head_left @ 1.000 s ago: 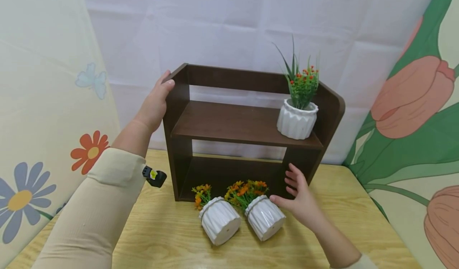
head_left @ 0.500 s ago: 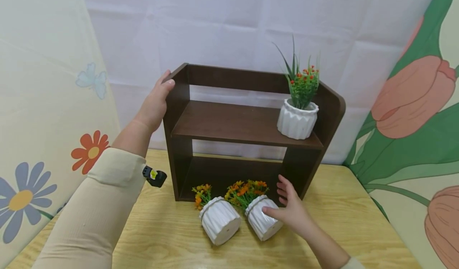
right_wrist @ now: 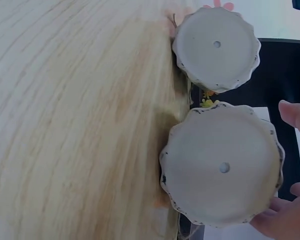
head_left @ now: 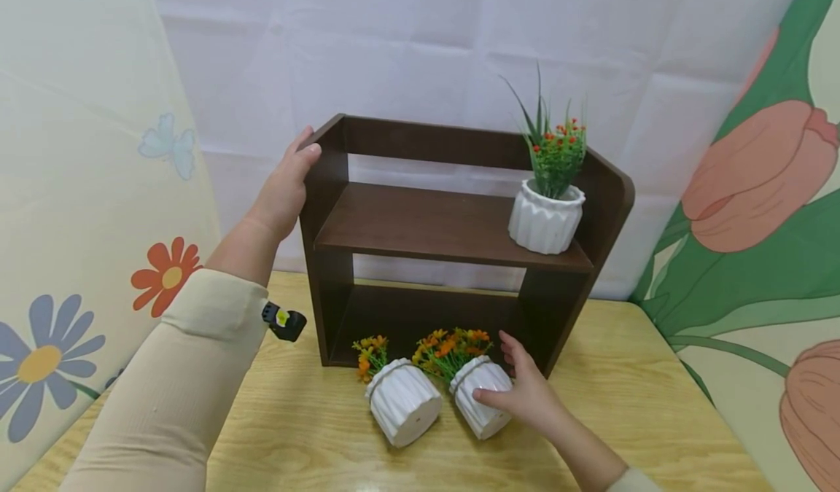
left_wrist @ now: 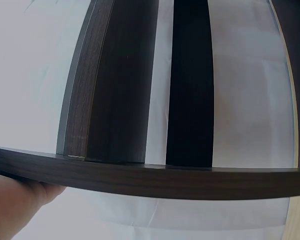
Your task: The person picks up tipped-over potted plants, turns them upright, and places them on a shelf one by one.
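A dark brown two-tier shelf [head_left: 420,226] stands on the table. My left hand [head_left: 278,193] rests against its left side panel near the top, thumb at the front edge; in the left wrist view the hand [left_wrist: 20,200] lies along the panel's outer side, its other fingers hidden. My right hand [head_left: 525,393] is spread around the right fallen white flowerpot [head_left: 479,401], thumb over its near side and fingers beyond it. This pot lies on its side, base towards me, orange flowers [head_left: 453,350] towards the shelf. A similar flowerpot [head_left: 403,404] lies tipped beside it.
A white flowerpot [head_left: 546,219] with red blooms and long green leaves stands upright at the right of the upper tier. The wooden tabletop [head_left: 275,412] extends in front. A white cloth [head_left: 420,47] hangs behind, with flower-printed panels [head_left: 774,259] at the sides.
My right hand has moved left and slightly down, from beside the right fallen flowerpot to around it. The left hand, the shelf and the pots have stayed in place.
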The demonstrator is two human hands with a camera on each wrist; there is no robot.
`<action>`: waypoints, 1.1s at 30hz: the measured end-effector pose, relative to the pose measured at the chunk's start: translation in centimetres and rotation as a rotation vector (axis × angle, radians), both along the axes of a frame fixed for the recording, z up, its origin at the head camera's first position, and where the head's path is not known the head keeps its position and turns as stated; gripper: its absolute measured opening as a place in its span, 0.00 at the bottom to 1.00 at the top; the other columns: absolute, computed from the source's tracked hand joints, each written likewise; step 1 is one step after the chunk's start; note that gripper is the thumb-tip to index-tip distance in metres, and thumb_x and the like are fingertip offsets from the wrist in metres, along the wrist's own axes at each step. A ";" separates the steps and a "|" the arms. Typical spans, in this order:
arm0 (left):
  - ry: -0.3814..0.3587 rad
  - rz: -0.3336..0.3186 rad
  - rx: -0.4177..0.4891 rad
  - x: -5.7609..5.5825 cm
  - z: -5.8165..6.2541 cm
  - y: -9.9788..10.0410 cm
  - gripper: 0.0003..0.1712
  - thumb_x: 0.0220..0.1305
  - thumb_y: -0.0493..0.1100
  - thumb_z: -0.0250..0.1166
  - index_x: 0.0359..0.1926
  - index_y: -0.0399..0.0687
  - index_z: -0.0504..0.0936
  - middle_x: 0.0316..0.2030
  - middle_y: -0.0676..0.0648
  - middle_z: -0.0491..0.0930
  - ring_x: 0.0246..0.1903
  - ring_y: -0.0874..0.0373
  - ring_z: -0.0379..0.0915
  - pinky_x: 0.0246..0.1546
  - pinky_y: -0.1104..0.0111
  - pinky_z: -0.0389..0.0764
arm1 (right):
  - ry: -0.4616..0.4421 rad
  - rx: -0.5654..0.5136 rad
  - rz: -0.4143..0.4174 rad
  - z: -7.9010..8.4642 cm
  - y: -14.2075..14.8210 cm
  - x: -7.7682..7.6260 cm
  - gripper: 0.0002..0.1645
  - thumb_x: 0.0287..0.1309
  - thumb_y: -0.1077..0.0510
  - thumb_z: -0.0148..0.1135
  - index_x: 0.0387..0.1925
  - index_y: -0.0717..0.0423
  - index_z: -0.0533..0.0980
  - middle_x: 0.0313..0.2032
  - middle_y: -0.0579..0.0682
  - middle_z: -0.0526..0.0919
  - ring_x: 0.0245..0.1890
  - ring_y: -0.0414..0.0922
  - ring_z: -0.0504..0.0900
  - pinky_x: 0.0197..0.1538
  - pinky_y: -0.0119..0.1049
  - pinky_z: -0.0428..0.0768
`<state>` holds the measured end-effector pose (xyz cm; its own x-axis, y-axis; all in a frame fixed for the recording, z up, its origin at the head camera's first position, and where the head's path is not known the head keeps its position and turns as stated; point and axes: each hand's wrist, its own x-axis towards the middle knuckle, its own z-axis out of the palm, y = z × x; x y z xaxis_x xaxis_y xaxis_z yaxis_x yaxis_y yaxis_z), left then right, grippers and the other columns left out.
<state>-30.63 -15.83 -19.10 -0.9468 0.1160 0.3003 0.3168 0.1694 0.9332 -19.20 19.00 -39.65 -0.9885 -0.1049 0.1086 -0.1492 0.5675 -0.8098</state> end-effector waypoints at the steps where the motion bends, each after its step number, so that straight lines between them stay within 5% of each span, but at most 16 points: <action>1: 0.000 0.000 0.001 0.0 0.0 0.0 0.36 0.74 0.61 0.35 0.78 0.66 0.37 0.79 0.52 0.34 0.76 0.53 0.32 0.75 0.52 0.39 | 0.002 0.016 -0.003 -0.1 -0.1 0.0 0.61 0.40 0.57 0.80 0.72 0.66 0.55 0.65 0.73 0.65 0.64 0.68 0.66 0.64 0.61 0.67; 33: -0.002 -0.007 0.019 -0.2 -0.1 0.0 0.36 0.75 0.60 0.36 0.78 0.67 0.37 0.79 0.50 0.37 0.75 0.52 0.34 0.75 0.53 0.40 | -0.020 0.389 -0.081 -1.3 -2.2 -0.5 0.64 0.31 0.41 0.81 0.68 0.65 0.62 0.59 0.66 0.74 0.55 0.63 0.75 0.50 0.58 0.78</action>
<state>-30.79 -15.79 -19.17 -0.9465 0.1173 0.3007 0.3162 0.1495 0.9368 -19.70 16.85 -40.92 -0.9968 -0.0557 0.0566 -0.0774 0.8416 -0.5345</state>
